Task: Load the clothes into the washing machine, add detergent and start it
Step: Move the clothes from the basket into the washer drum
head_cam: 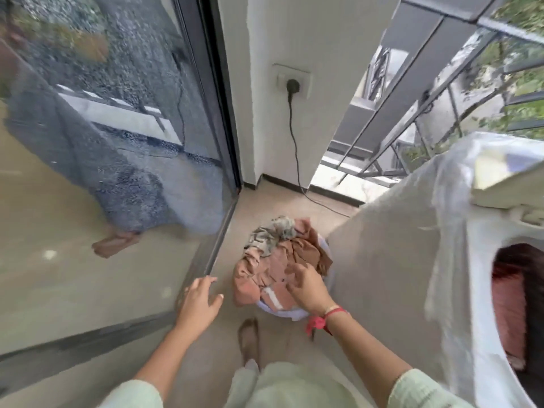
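Clothes [276,260] sit heaped in the basket [294,315] on the floor [265,201], just beside the washing machine [397,275] so each lift is short; my right hand [306,287] reaches onto the pile, fingers loosely bent, gripping nothing yet; my left hand [200,298] hangs spread and empty, probably for balance.

left hand [197,301] fingers spread | right hand [306,285] fingers loosely curled

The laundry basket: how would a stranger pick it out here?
Find the big white washing machine on the right. On the floor beside its left side, short of the sliding glass door, sits a round pale-lilac plastic basket. It alone is heaped with pinkish-brown and grey crumpled clothes.
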`<action>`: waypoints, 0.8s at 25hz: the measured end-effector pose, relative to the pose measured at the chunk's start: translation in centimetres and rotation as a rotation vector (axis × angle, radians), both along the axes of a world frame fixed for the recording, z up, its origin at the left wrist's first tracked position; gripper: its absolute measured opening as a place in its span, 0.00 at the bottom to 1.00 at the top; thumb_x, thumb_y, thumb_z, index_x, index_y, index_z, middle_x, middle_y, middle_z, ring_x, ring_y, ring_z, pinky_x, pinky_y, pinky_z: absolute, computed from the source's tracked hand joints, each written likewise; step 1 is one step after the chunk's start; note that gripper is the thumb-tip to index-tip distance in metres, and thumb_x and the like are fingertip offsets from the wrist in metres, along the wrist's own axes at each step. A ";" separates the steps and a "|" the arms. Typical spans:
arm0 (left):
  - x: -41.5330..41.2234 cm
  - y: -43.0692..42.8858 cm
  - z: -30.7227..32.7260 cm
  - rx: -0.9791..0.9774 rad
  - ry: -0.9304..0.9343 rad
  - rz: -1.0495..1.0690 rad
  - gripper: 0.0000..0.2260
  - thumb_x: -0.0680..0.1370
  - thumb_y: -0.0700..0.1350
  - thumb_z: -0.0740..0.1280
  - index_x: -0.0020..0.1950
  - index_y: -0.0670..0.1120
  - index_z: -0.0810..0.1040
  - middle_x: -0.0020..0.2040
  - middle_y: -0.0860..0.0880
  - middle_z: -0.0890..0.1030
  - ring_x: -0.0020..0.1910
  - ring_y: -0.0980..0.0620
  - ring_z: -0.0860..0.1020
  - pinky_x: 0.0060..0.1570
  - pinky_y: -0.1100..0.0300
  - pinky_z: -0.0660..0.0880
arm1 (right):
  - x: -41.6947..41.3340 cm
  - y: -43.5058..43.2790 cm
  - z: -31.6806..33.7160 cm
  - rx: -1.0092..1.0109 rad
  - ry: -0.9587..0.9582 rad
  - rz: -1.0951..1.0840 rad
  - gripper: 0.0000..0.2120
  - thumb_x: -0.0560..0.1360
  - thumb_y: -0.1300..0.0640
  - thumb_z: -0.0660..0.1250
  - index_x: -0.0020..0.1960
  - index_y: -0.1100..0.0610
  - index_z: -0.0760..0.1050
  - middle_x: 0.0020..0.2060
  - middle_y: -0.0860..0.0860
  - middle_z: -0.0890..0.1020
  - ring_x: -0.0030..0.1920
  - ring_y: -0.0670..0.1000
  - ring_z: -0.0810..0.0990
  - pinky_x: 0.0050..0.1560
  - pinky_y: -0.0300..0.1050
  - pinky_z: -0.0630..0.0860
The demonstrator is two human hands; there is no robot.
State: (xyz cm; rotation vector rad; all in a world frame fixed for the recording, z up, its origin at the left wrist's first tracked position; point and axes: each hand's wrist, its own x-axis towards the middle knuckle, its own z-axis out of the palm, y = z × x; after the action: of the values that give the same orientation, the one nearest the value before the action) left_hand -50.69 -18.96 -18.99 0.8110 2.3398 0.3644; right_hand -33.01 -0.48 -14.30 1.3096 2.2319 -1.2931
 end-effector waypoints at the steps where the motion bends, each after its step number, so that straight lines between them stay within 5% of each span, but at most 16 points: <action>1: -0.7 0.4 -1.9 -0.055 -0.036 -0.033 0.16 0.72 0.45 0.69 0.59 0.44 0.76 0.56 0.40 0.76 0.55 0.37 0.75 0.55 0.48 0.71 | -0.2 0.8 -2.3 0.008 -0.054 -0.001 0.17 0.72 0.62 0.66 0.61 0.58 0.75 0.54 0.55 0.76 0.59 0.58 0.74 0.56 0.41 0.67; 4: -2.4 2.8 -8.2 -0.130 -0.096 -0.097 0.17 0.72 0.45 0.69 0.60 0.46 0.75 0.57 0.41 0.75 0.58 0.38 0.74 0.57 0.46 0.71 | -0.7 3.2 -10.2 0.039 -0.191 0.012 0.13 0.72 0.62 0.64 0.57 0.59 0.77 0.53 0.61 0.76 0.56 0.61 0.76 0.53 0.45 0.70; 8: -2.3 6.6 -15.5 -0.187 0.052 -0.295 0.23 0.74 0.50 0.67 0.67 0.47 0.69 0.64 0.45 0.70 0.63 0.42 0.70 0.59 0.47 0.68 | 0.1 3.6 -21.1 0.019 -0.385 0.129 0.20 0.72 0.60 0.63 0.64 0.58 0.71 0.57 0.61 0.73 0.57 0.62 0.76 0.54 0.49 0.71; 12: -0.3 8.4 -22.5 -0.254 -0.022 -0.508 0.38 0.71 0.55 0.69 0.75 0.49 0.55 0.75 0.44 0.56 0.72 0.40 0.60 0.67 0.44 0.61 | 1.7 0.6 -30.9 0.024 -0.401 0.286 0.35 0.68 0.50 0.69 0.72 0.52 0.60 0.68 0.56 0.65 0.67 0.60 0.67 0.64 0.52 0.68; 14: 0.6 7.6 -25.1 -0.334 -0.036 -0.628 0.46 0.67 0.58 0.73 0.77 0.52 0.50 0.76 0.44 0.52 0.75 0.41 0.52 0.69 0.42 0.58 | 2.1 -0.9 -34.1 0.068 -0.401 0.359 0.35 0.64 0.45 0.70 0.68 0.46 0.62 0.70 0.54 0.62 0.69 0.59 0.64 0.62 0.57 0.69; 16: 1.0 6.6 -26.5 -0.285 0.112 -0.724 0.46 0.60 0.52 0.79 0.74 0.51 0.62 0.73 0.44 0.64 0.73 0.41 0.61 0.60 0.42 0.70 | 2.3 -1.4 -35.8 0.157 -0.374 0.397 0.25 0.68 0.46 0.67 0.63 0.47 0.68 0.67 0.53 0.67 0.67 0.58 0.66 0.60 0.58 0.68; 18: 0.8 6.1 -27.2 -0.170 0.229 -0.734 0.35 0.54 0.41 0.80 0.60 0.51 0.77 0.62 0.46 0.75 0.62 0.41 0.75 0.45 0.47 0.78 | 2.6 -1.3 -36.5 0.212 -0.270 0.451 0.15 0.71 0.51 0.64 0.57 0.51 0.74 0.60 0.54 0.75 0.63 0.57 0.71 0.60 0.55 0.67; 20: -0.2 6.3 -27.1 -0.083 0.257 -0.759 0.23 0.56 0.38 0.79 0.48 0.51 0.81 0.54 0.46 0.80 0.55 0.41 0.79 0.42 0.48 0.76 | 3.1 -0.7 -35.6 0.116 -0.117 0.364 0.10 0.71 0.58 0.62 0.52 0.57 0.74 0.50 0.56 0.80 0.54 0.58 0.76 0.54 0.50 0.71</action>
State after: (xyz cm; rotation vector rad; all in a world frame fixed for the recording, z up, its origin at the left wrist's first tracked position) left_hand -50.88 -12.68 -46.04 1.6831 2.0456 -0.1723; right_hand -29.87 -1.18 -49.94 0.9255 2.3505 -0.9453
